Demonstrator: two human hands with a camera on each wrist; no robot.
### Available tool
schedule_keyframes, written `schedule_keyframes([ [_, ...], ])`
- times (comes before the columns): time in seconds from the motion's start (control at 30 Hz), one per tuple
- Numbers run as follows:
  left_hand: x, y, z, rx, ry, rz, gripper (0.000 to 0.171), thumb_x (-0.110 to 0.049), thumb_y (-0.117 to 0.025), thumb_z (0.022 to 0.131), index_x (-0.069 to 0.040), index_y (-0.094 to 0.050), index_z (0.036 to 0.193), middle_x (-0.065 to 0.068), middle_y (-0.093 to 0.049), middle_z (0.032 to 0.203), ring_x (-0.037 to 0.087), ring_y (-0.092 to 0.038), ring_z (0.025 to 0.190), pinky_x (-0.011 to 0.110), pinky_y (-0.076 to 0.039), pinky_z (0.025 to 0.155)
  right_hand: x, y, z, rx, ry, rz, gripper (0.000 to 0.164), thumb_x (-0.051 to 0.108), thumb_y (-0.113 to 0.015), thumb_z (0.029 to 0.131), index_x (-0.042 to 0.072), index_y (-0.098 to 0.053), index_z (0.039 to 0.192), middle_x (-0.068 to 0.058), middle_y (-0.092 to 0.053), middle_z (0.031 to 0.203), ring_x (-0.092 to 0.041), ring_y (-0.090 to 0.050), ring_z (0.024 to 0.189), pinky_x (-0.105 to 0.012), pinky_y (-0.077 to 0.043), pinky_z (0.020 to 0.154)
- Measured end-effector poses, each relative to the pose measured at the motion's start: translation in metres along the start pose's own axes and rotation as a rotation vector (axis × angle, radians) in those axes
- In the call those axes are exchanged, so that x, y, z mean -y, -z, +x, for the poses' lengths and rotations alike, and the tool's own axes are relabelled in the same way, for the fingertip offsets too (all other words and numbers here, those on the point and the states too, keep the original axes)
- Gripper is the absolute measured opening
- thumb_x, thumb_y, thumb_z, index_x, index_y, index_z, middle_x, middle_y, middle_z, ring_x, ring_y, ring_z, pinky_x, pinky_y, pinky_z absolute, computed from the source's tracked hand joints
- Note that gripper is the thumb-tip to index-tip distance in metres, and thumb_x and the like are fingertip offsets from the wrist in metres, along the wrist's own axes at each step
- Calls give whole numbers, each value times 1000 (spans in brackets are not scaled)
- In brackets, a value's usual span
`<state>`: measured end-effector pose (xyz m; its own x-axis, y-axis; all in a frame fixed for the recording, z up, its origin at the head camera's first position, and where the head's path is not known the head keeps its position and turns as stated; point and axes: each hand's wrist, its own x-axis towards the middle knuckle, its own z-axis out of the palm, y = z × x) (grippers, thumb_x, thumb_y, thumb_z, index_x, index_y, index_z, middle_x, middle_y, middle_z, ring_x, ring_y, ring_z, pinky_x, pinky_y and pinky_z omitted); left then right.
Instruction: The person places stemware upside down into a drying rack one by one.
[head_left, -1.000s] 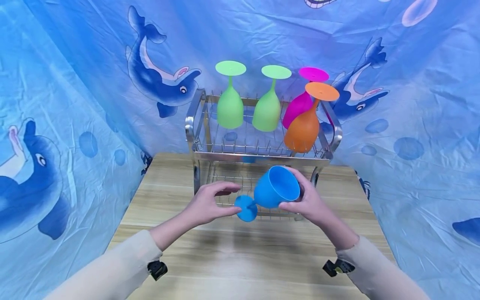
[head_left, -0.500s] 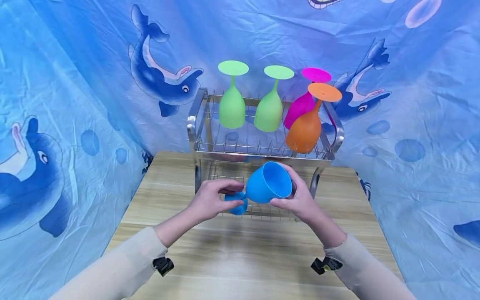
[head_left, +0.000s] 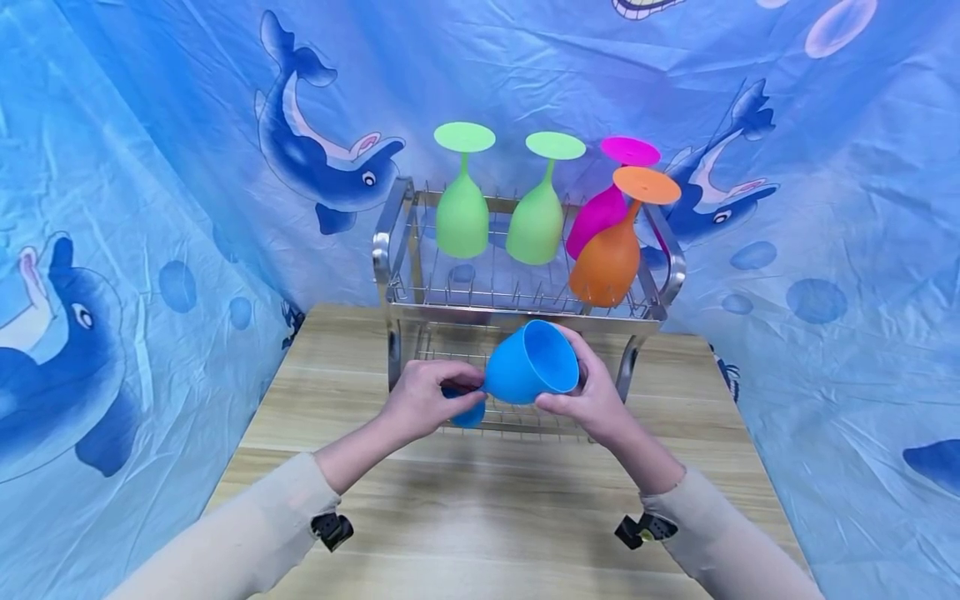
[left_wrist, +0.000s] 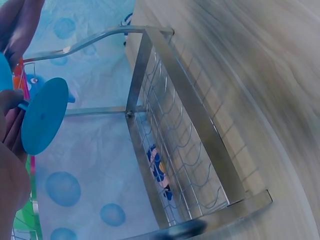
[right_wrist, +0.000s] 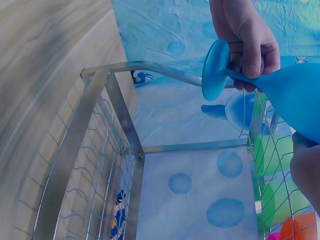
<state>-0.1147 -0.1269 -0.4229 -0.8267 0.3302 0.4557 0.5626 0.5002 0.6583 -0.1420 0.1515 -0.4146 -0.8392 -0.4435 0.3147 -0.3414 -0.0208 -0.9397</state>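
A blue wine goblet (head_left: 517,367) is held tilted in front of the rack, its mouth facing right and toward me. My right hand (head_left: 592,392) grips the bowl from the right side, thumb below the rim. With thumb and fingers, my left hand (head_left: 431,396) pinches the stem; the round foot (left_wrist: 45,116) sticks out past the fingers in the left wrist view. The same stem pinch shows in the right wrist view, where the left hand (right_wrist: 248,47) closes on the stem between foot and bowl.
A two-tier metal dish rack (head_left: 517,312) stands on the wooden table (head_left: 457,517). On its top tier, upside down, are two green goblets (head_left: 462,218) (head_left: 536,223), a magenta goblet (head_left: 596,218) and an orange goblet (head_left: 606,262). A blue dolphin-print curtain (head_left: 187,125) surrounds the table.
The right hand has brought the blue goblet leftward and slightly up. The left hand, earlier apart with thumb and fingers spread near the foot, now pinches the stem.
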Motion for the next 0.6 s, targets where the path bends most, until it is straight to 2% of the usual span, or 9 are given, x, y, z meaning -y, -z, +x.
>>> schedule_keyframes([
  [0.17, 0, 9, -1, 43, 0, 8, 19, -12, -88, 90, -10, -83, 108, 2, -82, 102, 14, -79, 91, 33, -67, 83, 3, 4, 0, 62, -9, -17, 98, 40, -88, 88, 6, -34, 163, -24, -46, 155, -47, -50, 138, -36, -61, 98],
  [0.23, 1, 15, -1, 83, 4, 8, 19, -10, -87, 90, -9, -83, 108, 3, -82, 102, 15, -79, 91, 32, -66, 83, 6, 7, 0, 108, 24, -24, 100, 41, -89, 88, 7, -33, 164, -22, -45, 159, -42, -49, 142, -35, -58, 104],
  [0.33, 4, 26, -1, 162, 19, 18, 17, -9, -87, 91, -10, -83, 107, 2, -82, 101, 14, -79, 90, 30, -66, 83, 9, 16, 1, 189, 96, -61, 101, 34, -91, 88, 7, -31, 166, -18, -40, 166, -32, -44, 151, -35, -49, 117],
  [0.43, 7, 39, 0, 250, 27, 35, 15, -9, -86, 92, -10, -82, 107, 1, -82, 99, 12, -79, 89, 28, -66, 81, 14, 24, 3, 256, 142, -171, 105, 23, -95, 84, 10, -32, 167, -10, -38, 171, -23, -39, 156, -36, -38, 125],
  [0.5, 8, 47, 1, 302, 22, 38, 15, -9, -85, 92, -10, -82, 106, 0, -81, 97, 10, -78, 87, 25, -65, 80, 18, 28, 4, 293, 156, -274, 109, 18, -97, 80, 12, -32, 167, -6, -38, 171, -21, -38, 157, -42, -37, 126],
  [0.6, 11, 55, 3, 362, 5, 47, 13, -8, -85, 92, -10, -82, 104, -2, -80, 94, 6, -76, 83, 21, -63, 76, 23, 31, 7, 333, 158, -446, 115, 23, -100, 76, 17, -32, 168, -3, -40, 170, -24, -40, 156, -49, -40, 123],
])
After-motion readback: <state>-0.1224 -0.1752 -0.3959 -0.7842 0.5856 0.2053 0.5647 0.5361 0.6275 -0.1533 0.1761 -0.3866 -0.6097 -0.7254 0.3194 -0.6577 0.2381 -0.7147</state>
